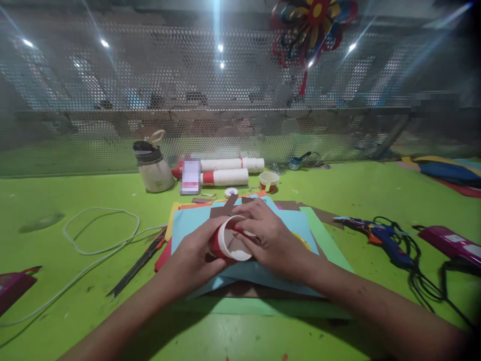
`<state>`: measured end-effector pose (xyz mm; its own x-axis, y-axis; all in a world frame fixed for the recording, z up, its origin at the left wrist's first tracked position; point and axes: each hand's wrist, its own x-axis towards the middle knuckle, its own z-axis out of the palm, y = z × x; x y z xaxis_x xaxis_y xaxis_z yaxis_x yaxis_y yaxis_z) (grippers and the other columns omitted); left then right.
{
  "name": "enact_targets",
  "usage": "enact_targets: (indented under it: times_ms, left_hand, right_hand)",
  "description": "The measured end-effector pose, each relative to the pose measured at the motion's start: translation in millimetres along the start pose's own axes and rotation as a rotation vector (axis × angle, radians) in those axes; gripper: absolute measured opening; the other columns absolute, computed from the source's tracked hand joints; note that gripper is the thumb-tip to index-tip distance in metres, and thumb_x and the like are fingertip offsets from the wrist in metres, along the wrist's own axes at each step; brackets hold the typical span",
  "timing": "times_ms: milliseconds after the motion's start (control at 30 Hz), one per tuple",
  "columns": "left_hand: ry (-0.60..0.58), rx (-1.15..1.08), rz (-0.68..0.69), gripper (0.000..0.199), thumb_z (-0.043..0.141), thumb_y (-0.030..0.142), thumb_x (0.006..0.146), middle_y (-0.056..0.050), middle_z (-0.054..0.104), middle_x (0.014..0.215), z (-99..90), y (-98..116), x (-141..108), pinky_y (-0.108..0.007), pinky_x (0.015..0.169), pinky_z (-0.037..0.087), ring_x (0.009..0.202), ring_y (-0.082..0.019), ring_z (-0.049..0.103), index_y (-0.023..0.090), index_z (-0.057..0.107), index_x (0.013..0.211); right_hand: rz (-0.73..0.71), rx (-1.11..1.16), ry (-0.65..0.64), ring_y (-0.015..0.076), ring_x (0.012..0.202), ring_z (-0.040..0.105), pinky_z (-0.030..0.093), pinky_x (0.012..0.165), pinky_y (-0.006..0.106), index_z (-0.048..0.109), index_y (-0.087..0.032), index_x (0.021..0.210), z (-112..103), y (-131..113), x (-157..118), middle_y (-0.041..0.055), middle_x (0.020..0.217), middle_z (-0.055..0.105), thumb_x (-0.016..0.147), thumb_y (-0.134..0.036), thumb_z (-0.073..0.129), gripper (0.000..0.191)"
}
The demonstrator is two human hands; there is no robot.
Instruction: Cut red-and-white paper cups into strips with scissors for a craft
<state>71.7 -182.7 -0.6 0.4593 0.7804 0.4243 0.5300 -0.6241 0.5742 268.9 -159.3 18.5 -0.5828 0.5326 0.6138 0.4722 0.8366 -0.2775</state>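
A red paper cup [221,240] with a white rim is tipped on its side above the stacked paper, its mouth turned to the right. My left hand [197,248] wraps around its outer wall, thumb below and fingers above. The fingers of my right hand [268,233] are bent over the rim and reach into the mouth, gripping the cup's edge. Inside the cup a brownish surface shows, partly covered by those fingers; I cannot tell whether it is paper or shadow. Light blue paper sheets [188,225] lie under both hands, with brown and green sheets around them.
Scissors [141,258] and a white cable [101,248] lie left. On the right are a blue glue gun [387,243] and a purple device [451,243] with black cords. Behind stand a bottle [156,170], a phone [190,176], stacked white cups [229,177] and another paper cup [268,181].
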Motion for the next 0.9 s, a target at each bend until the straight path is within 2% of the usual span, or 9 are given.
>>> enact_targets:
  times_ms: [67, 167, 300, 433, 600, 767, 900]
  left_hand:
    - [0.023, 0.005, 0.027, 0.054, 0.063, 0.017, 0.078, -0.004, 0.059, 0.124, -1.2, -1, -2, -0.03, 0.09, 0.048, 0.109, -0.017, 0.058, 0.026, 0.043, 0.127]
    - [0.054, 0.018, 0.062, 0.052, 0.063, 0.018, 0.079, -0.004, 0.059, 0.122, -2.5, -3, -5, -0.029, 0.091, 0.048, 0.108, -0.017, 0.058, 0.025, 0.043, 0.126]
    - [0.058, 0.026, 0.056, 0.054, 0.062, 0.016, 0.078, -0.005, 0.059, 0.123, -2.2, -3, -9, -0.029, 0.091, 0.049, 0.109, -0.018, 0.058, 0.024, 0.042, 0.127]
    - [0.034, 0.026, 0.022, 0.058, 0.063, 0.015, 0.076, -0.008, 0.055, 0.129, -1.2, -2, -12, -0.03, 0.092, 0.048, 0.112, -0.019, 0.056, 0.024, 0.041, 0.13]
    - [0.007, 0.003, -0.013, 0.058, 0.063, 0.019, 0.079, -0.009, 0.053, 0.133, -2.1, -1, -14, -0.033, 0.096, 0.047, 0.117, -0.022, 0.054, 0.025, 0.041, 0.131]
    - [-0.03, -0.008, -0.069, 0.063, 0.067, 0.024, 0.077, -0.008, 0.054, 0.133, -3.4, -3, -15, -0.035, 0.097, 0.047, 0.117, -0.023, 0.055, 0.028, 0.038, 0.133]
    - [-0.052, -0.072, -0.07, 0.064, 0.068, 0.025, 0.077, -0.007, 0.054, 0.134, -2.6, -2, -15, -0.036, 0.097, 0.048, 0.119, -0.023, 0.054, 0.029, 0.037, 0.133]
  right_hand:
    - [-0.06, 0.0, 0.0, 0.0237, 0.1, 0.05, 0.046, 0.087, 0.043, 0.068, -0.01, 0.096, -1, -4, 1, 0.0132, 0.108, 0.063, 0.086, -0.007, 0.053, 0.018]
    - [-0.133, -0.019, 0.046, 0.0247, 0.102, 0.05, 0.047, 0.087, 0.044, 0.066, -0.01, 0.087, -2, -8, -1, 0.014, 0.11, 0.063, 0.085, -0.006, 0.052, 0.015]
    - [-0.157, -0.045, 0.12, 0.0262, 0.104, 0.049, 0.046, 0.088, 0.049, 0.062, -0.011, 0.082, -3, -10, -4, 0.0149, 0.115, 0.061, 0.082, -0.002, 0.052, 0.013]
    - [-0.168, -0.02, 0.165, 0.0252, 0.104, 0.05, 0.047, 0.088, 0.047, 0.055, -0.014, 0.078, -6, -10, -5, 0.015, 0.113, 0.061, 0.08, 0.0, 0.051, 0.015]
    - [-0.139, -0.008, 0.154, 0.0252, 0.098, 0.053, 0.047, 0.084, 0.046, 0.056, -0.012, 0.076, -12, -11, -2, 0.0163, 0.106, 0.064, 0.082, -0.001, 0.05, 0.014]
    - [-0.057, -0.008, 0.111, 0.022, 0.082, 0.055, 0.047, 0.073, 0.04, 0.064, -0.005, 0.08, -13, -8, 1, 0.0156, 0.085, 0.065, 0.088, -0.007, 0.049, 0.017]
    - [-0.015, 0.014, 0.088, 0.0205, 0.079, 0.055, 0.046, 0.07, 0.035, 0.064, -0.007, 0.078, -12, -6, 0, 0.0135, 0.081, 0.064, 0.089, -0.01, 0.049, 0.019]
